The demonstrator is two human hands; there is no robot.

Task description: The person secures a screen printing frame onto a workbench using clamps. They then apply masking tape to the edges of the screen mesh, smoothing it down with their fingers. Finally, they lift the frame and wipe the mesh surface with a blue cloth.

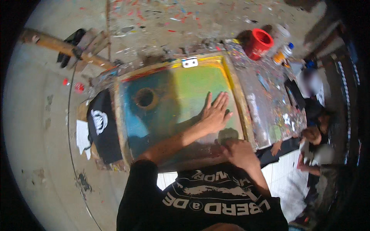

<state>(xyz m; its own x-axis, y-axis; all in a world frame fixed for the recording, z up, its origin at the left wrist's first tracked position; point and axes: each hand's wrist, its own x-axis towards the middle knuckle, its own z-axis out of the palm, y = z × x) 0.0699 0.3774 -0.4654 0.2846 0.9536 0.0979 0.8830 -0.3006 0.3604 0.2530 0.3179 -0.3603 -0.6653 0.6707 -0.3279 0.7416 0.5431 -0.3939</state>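
My left hand (214,112) lies open, fingers spread, on the green-and-blue mesh of a screen-printing frame (239,127). My right hand (237,152) is bent at the frame's lower right, beside its near edge; its fingertips are blurred, and whether they hold anything is unclear. A brown tape roll (138,106) rests on the blue side of the mesh. At the far edge of the frame sits a white metal plate (189,62). A black fabric piece with a white print (99,136) lies left of the frame.
The paint-stained table (258,104) bears a red container (257,49) and an orange bottle with blue cap (282,54). A wooden beam (58,45) is at upper left. Other people (314,136) are at the right, one reaching toward the table's edge.
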